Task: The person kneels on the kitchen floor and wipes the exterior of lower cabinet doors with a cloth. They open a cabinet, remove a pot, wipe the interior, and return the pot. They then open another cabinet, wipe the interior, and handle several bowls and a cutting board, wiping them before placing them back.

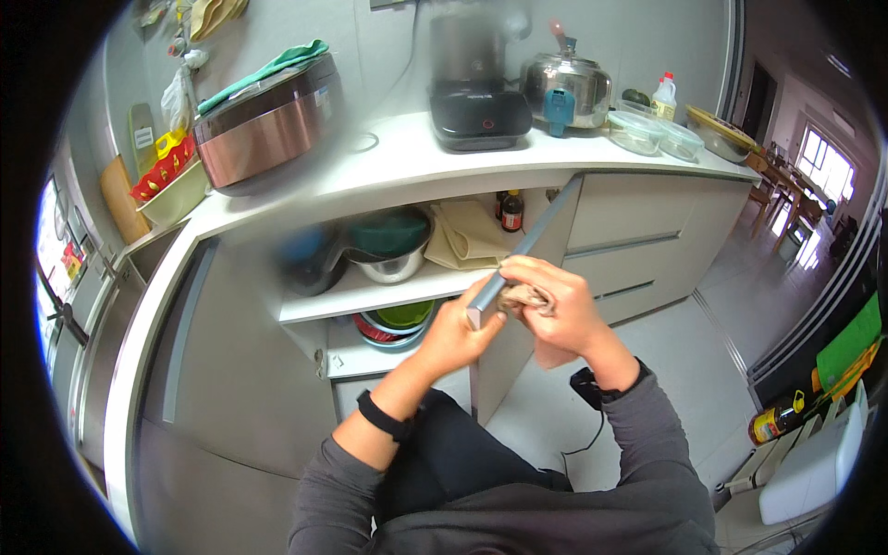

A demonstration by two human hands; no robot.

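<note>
A cabinet door [531, 239] with a metal edge strip stands swung out towards me. My left hand [454, 329] grips its near top corner, with the thumb on the outer side. A crumpled beige cloth [527, 297] is held in my right hand [558, 298] against the door's face, the fingertips over the top edge. Inside the cabinet, a steel bowl [390, 267] with a dark green basin in it stands on the upper shelf beside a folded beige cloth [465, 236] and a dark sauce bottle [512, 211]. Stacked basins [402, 318] sit on the lower shelf.
On the white countertop [388, 156] above stand a multicooker [263, 125], a black appliance [479, 114], a steel pressure cooker [569, 87] and glass containers [635, 132]. Closed drawers [624, 222] lie right of the door. An oil bottle [773, 422] and a white plastic object [808, 472] are at lower right.
</note>
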